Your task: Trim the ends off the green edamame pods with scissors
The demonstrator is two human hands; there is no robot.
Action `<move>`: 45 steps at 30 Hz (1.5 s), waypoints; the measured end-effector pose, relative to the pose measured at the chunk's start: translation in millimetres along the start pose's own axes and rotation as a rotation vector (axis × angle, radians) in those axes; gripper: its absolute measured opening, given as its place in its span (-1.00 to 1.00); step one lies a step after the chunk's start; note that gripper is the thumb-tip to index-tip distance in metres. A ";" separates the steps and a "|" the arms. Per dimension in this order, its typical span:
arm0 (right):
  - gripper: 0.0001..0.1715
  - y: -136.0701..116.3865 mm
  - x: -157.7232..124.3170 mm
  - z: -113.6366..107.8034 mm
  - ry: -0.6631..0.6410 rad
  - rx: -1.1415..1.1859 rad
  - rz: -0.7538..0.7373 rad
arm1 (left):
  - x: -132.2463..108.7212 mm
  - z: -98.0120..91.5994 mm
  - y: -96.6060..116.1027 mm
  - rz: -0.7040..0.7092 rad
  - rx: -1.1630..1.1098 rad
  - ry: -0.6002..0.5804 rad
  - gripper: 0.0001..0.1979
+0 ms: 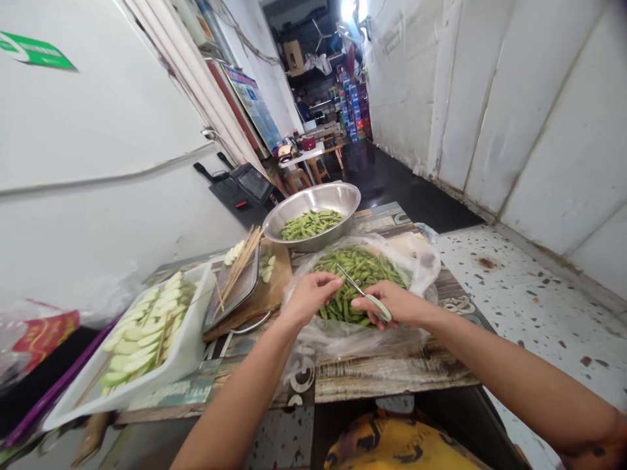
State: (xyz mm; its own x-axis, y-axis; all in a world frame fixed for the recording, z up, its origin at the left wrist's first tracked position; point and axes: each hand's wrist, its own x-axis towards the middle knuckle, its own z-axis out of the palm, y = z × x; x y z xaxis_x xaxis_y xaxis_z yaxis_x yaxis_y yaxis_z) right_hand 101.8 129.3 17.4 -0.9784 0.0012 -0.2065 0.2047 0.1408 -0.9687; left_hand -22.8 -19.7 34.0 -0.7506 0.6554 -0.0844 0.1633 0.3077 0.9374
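Note:
My right hand (392, 303) is closed around scissors (377, 305) with pale green handles, their metal blades pointing up and left. Left of the blades, my left hand (313, 295) has its fingertips pinched together; what they hold, if anything, is too small to make out. Both hands are over green soybean pods (362, 264) heaped in a clear plastic bag (420, 258), spread wide on the table. Just behind the bag stands a steel bowl (347, 203) with more pods lying in its bottom.
To the left, a white tray (192, 356) holds pale green slices on sticks. Bamboo skewers (240, 264) lie across a metal tray (240, 294) on a wooden board (274, 287). The patterned table (392, 378) ends close to my lap. Stacked boxes (350, 108) stand far back.

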 end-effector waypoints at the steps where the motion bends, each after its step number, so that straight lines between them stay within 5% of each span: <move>1: -0.46 0.4 0.0 -0.1 0.004 -0.028 -0.002 | 0.2 -0.1 -0.5 0.003 0.012 -0.005 -0.83; 7: -0.45 3.3 1.5 0.3 0.025 -0.093 -0.009 | 0.9 -2.8 -1.3 -0.045 0.040 -0.048 -0.82; 17: -0.48 -2.5 -0.5 1.7 -0.039 0.108 0.061 | 2.2 2.0 4.9 -0.137 -0.657 0.073 -0.81; 31: -0.51 -1.0 0.4 3.9 -0.006 0.078 0.029 | -4.7 14.6 -1.6 -0.187 -0.678 0.085 -0.83; 38: -0.59 -2.9 2.5 3.7 0.074 0.175 0.059 | 6.1 -15.0 9.2 -0.223 -0.706 0.210 -0.92; 42: -0.60 -4.1 2.4 2.9 0.071 0.194 0.046 | 13.8 -31.0 4.3 -0.294 -0.500 0.116 -0.96; 45: -0.60 -4.3 2.0 2.8 0.074 0.194 0.039 | 17.0 -29.1 -9.2 -0.102 0.070 0.043 -0.90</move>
State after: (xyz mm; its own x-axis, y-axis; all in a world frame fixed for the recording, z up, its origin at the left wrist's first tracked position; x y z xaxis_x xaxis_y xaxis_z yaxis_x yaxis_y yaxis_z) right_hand 99.0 126.0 20.9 -0.9676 0.0765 -0.2407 0.2371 -0.0542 -0.9700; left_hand -55.7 -31.5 33.8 -0.7919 0.5887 -0.1620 0.1282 0.4198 0.8985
